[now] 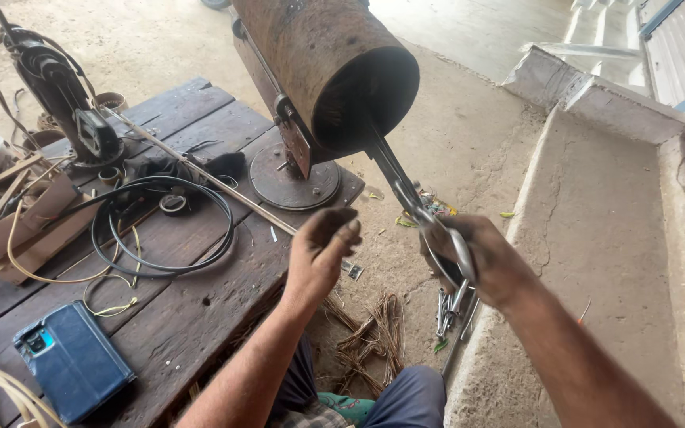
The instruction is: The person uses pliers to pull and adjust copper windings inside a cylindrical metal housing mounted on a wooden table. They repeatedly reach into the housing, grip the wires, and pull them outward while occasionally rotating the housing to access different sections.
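At twelve o'clock, the rusty steel cylinder (323, 67) on its round base (293, 184) stands at the edge of my plank workbench (192, 309), and my tongs (414, 202) already reach into its dark mouth. My right hand (481, 261) at three o'clock grips the handles shut; my left hand (320, 252) hangs empty, fingers loosely curled. Whatever the tips hold inside is hidden, so I judge the work midway.

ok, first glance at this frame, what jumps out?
The big rusty metal cylinder at top centre, mounted on a round base on the dark wooden table, open end facing the camera. The right hand grips metal tongs whose tips reach into that opening, while the left hand hovers empty, fingers curled, just past the table edge. Next, the coiled black cable mid-table and a blue phone at the near left corner.
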